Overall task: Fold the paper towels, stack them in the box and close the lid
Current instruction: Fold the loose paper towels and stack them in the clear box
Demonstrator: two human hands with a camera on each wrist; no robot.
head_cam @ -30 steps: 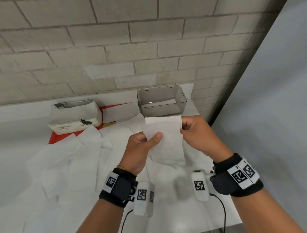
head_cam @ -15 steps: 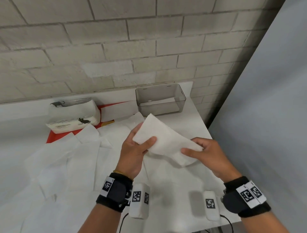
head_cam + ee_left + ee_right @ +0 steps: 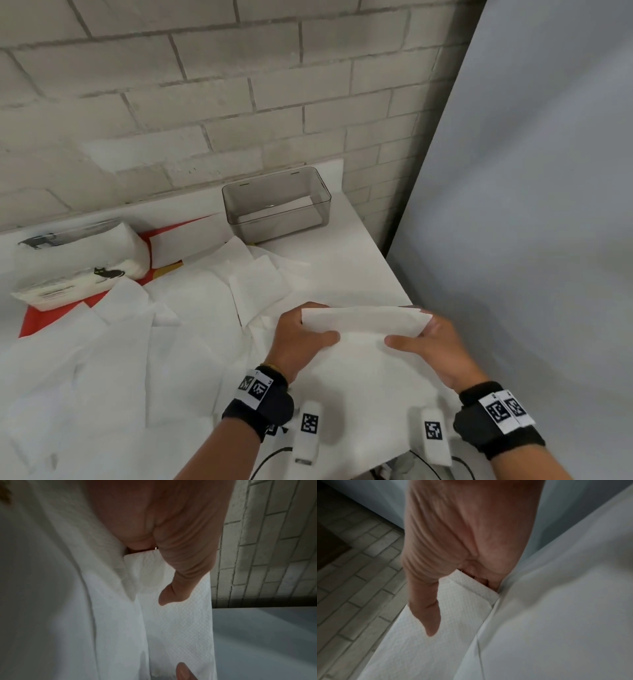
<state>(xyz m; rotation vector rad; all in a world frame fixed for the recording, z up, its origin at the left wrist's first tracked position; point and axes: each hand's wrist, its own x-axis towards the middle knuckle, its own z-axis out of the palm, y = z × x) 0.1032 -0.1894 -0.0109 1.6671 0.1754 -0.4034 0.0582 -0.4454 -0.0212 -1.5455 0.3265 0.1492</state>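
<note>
I hold a folded white paper towel (image 3: 363, 320) level above the table, its long edge running left to right. My left hand (image 3: 301, 337) pinches its left end with the thumb on top, seen close in the left wrist view as the towel (image 3: 176, 615) under the thumb. My right hand (image 3: 423, 337) pinches the right end of the towel (image 3: 464, 605). The smoky clear box (image 3: 277, 205) stands open at the back of the table against the wall, a white sheet showing through its walls. No lid is recognisable.
Several loose white towels (image 3: 137, 342) cover the table's left and middle. A soft tissue pack (image 3: 75, 267) with a cat print lies at the back left on a red sheet (image 3: 37, 318). A grey panel (image 3: 531, 240) borders the right edge.
The towel was held upright, then tilted, and now lies flat and narrower between both hands, lower and nearer to me. The view has dropped towards the table.
</note>
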